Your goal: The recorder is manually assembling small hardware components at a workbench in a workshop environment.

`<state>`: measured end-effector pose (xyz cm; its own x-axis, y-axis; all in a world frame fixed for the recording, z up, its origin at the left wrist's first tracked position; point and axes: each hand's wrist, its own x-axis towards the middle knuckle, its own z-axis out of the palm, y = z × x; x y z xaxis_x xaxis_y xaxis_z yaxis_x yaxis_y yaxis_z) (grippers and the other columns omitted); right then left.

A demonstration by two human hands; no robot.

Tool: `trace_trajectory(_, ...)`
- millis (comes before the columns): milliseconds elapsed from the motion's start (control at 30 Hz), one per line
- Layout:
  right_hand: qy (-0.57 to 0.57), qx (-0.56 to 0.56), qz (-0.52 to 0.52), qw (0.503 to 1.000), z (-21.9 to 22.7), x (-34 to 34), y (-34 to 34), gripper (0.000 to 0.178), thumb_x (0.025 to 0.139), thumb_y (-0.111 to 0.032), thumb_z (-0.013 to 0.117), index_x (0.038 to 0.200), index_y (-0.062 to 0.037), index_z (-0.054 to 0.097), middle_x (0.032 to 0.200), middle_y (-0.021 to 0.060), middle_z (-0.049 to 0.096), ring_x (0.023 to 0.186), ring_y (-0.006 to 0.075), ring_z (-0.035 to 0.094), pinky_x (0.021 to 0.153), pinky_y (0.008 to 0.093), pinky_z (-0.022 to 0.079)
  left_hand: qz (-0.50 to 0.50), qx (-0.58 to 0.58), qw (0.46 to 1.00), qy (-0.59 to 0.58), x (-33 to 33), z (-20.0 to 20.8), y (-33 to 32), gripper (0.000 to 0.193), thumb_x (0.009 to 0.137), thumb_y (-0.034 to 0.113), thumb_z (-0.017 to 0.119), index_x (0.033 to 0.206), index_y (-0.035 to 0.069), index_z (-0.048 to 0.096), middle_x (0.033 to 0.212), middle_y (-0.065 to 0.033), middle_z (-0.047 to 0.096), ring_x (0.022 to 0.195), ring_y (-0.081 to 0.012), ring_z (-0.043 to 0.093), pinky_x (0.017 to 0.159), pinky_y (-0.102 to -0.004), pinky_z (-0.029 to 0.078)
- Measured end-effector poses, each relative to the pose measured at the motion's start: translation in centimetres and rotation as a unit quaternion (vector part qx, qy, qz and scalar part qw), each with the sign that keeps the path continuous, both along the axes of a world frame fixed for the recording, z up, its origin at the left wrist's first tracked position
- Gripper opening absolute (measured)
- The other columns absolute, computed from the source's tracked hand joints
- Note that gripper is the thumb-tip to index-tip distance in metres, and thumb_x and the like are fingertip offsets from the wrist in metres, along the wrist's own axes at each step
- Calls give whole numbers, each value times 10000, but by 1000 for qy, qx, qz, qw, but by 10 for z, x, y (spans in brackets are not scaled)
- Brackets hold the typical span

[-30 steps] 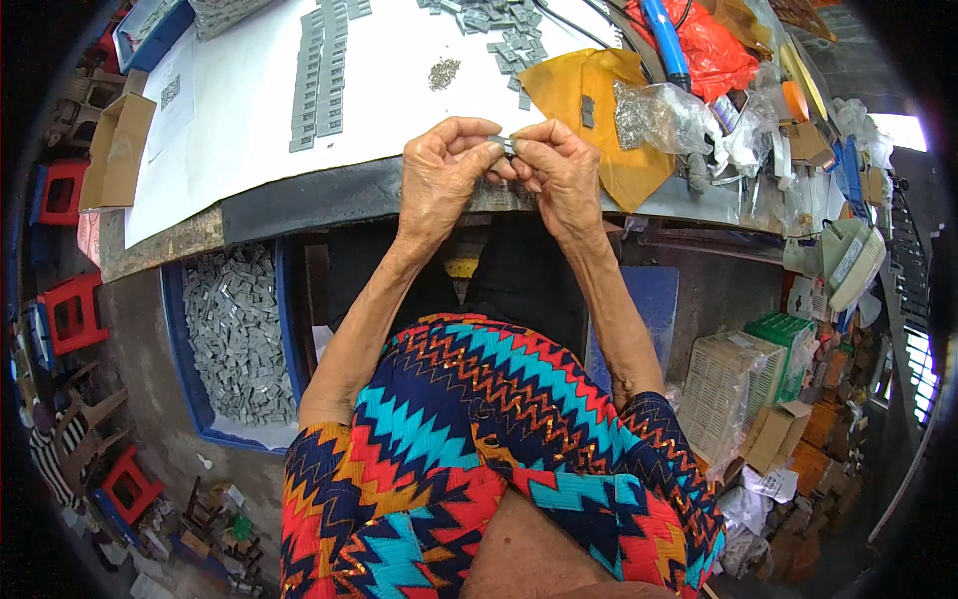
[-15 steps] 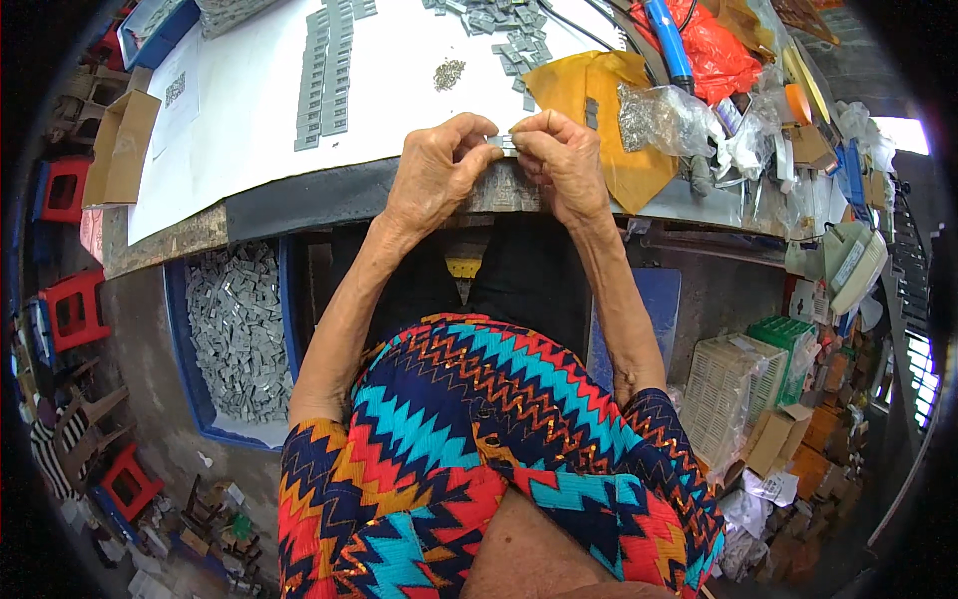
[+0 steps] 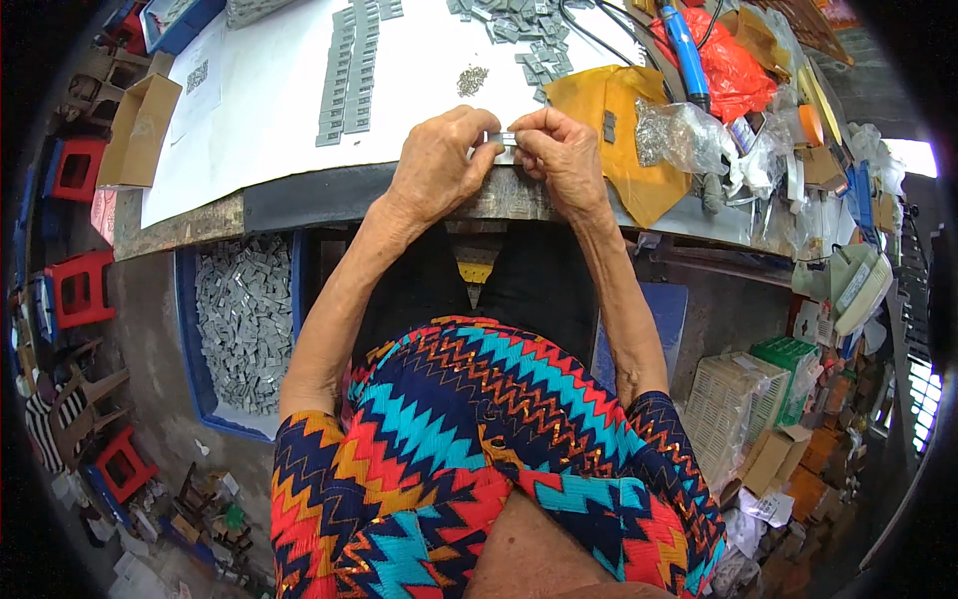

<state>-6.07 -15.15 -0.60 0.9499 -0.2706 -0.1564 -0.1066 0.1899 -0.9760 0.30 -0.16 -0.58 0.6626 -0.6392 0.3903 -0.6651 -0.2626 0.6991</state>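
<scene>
Small grey piece: held between the two hands, just above the near edge of the worktable; the fingertips hide part of it.
Left hand: thumb and forefinger pinched narrow on the left end of the piece, the other fingers curled behind.
Right hand: thumb and forefinger pinched narrow near the right end of the same piece, the remaining fingers folded under.
Metal bits: a little brassy heap on the white sheet, a short way beyond the hands.
Lined-up grey parts: two columns side by side, left of the metal bits, running toward the far side.
Loose grey parts: scattered in a heap beyond the right hand, some overlapping.
Yellow-brown wrap: just right of the right hand, with two dark pieces on it and a clear bag over its right part.
Blue tool: lying beyond the clear bag, against a red plastic bag.
Worktable: dark strip along its near edge, the open cardboard box at its left end.
Blue bin: below the table on the left, filled with grey parts.
</scene>
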Motion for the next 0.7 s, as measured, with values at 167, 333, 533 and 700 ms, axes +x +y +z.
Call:
trace_trajectory(167, -7, -31, 6, 999, 1, 7, 1, 98, 761, -29, 561, 826, 43, 572, 607, 33, 542, 498, 68, 471, 448, 178, 366, 2, 22, 999, -36, 10, 1, 3, 128, 729, 45, 622, 842, -3, 586, 726, -102, 570, 608, -190, 560, 540, -291, 453)
trace_trajectory(333, -40, -84, -44, 995, 7, 2, 10, 151, 802, -34, 536, 903, 77, 558, 634, 56, 547, 508, 70, 478, 457, 187, 377, 32, 15, 998, -46, 33, -2, 10, 145, 725, 56, 620, 849, -12, 589, 740, -111, 576, 611, -198, 557, 546, -306, 450)
trace_trajectory(533, -140, -409, -116, 894, -15, -13, 0, 112, 785, 3, 528, 884, 36, 567, 704, 28, 517, 583, 73, 472, 510, 201, 383, 123, 49, 989, -71, 88, -12, 13, 167, 721, 100, 630, 844, -11, 613, 708, -116, 585, 595, -201, 546, 555, -320, 442)
trace_trajectory(700, -148, -441, -122, 877, -22, -15, 3, 97, 758, 36, 525, 848, 24, 559, 711, 48, 487, 564, 101, 447, 499, 231, 368, 163, 91, 977, -102, 122, -21, 6, 152, 724, 124, 609, 798, -8, 617, 705, -125, 575, 607, -217, 542, 578, -337, 444)
